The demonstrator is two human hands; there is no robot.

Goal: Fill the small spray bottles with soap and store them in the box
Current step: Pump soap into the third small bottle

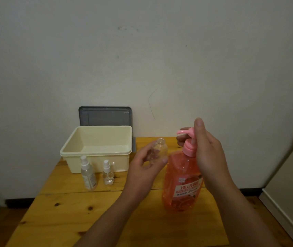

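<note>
Small bottle (158, 152): uncapped, light, thin-walled, probably slippery; sitting between the left hand (141, 169) fingers, which are clamping its body.
Hold: mid-body, gently.
Pump (186, 132): right hand (208, 152) fingers are wrapping it.

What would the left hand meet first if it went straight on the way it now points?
Probably the pink plastic pump of the large orange soap bottle. The left hand, holding a small clear capless bottle, points up and rightward toward its spout; depth is unclear.

Grey lid (104, 115) partly behind box (96, 153)
</note>
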